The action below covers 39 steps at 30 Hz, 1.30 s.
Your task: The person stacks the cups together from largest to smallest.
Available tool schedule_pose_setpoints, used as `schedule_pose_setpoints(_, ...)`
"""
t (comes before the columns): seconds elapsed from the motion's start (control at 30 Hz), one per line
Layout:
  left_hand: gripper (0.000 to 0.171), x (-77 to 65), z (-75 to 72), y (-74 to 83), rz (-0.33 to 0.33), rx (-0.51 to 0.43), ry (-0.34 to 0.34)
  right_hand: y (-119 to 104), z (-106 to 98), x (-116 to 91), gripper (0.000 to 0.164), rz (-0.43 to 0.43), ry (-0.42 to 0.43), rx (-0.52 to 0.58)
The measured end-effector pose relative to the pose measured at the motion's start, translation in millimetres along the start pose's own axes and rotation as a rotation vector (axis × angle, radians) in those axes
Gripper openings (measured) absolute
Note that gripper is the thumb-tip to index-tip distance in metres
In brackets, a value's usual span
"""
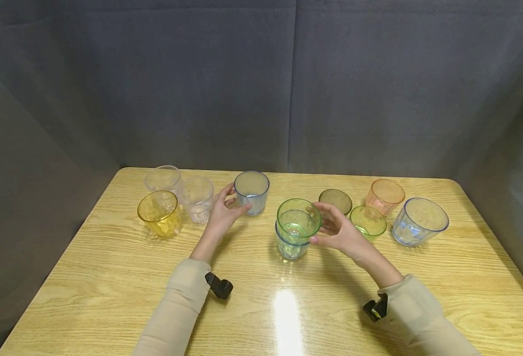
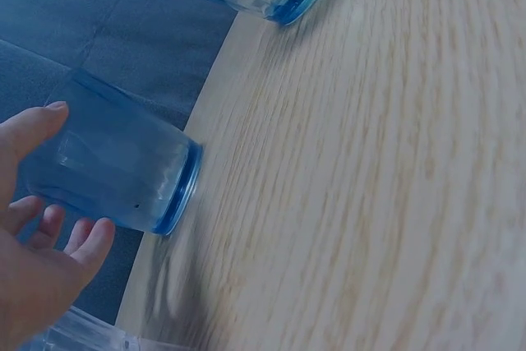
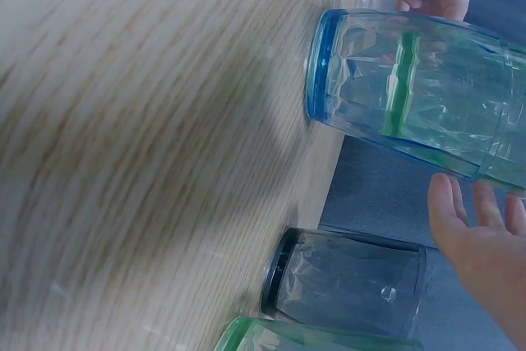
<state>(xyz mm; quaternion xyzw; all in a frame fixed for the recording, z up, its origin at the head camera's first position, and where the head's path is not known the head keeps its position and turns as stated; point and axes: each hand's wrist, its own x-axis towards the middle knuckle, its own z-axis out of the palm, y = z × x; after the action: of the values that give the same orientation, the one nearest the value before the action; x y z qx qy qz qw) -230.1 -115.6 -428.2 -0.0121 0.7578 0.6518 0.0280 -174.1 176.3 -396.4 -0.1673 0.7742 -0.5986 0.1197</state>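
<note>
A clear green tumbler stands nested inside a clear blue tumbler at the middle of the table. My right hand is at their right side, thumb and fingers spread near the green rim; in the right wrist view the fingertips look slightly apart from the wall. Farther back and left stands another blue-rimmed tumbler, upright. Around its left side my left hand holds its fingers loosely spread, the thumb in front of the wall. Whether that thumb touches is hard to tell.
Left of my left hand stand a yellow tumbler and two colourless tumblers. Beyond my right hand are a dark grey tumbler, a second green tumbler, an orange tumbler and a blue tumbler. A dark curtain hangs behind the table.
</note>
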Motion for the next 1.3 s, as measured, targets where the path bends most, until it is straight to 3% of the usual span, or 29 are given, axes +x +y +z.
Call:
schedule_pose_setpoints(0.27,0.078,7.3,6.2,-1.1,0.001,-0.024,0.019,1,-1,-1,0.076,0.004,-0.002,0.003)
schedule_pose_setpoints(0.57,0.091,10.7,12.1,-0.1,0.030,0.018,0.046,1,-1,-1,0.077,0.003,0.000,0.002)
schedule_pose_setpoints(0.8,0.088,9.8,13.2,0.2,0.037,0.036,0.058,1,-1,0,0.077,0.006,0.005,0.002)
schedule_pose_setpoints(1.1,0.091,8.3,13.1,-1.9,0.029,-0.020,0.054,-1,1,0,0.077,0.011,0.010,0.000)
schedule_pose_setpoints(1.3,0.093,5.7,9.8,-1.2,0.030,0.019,0.043,-1,2,0,0.077,0.016,0.014,0.002)
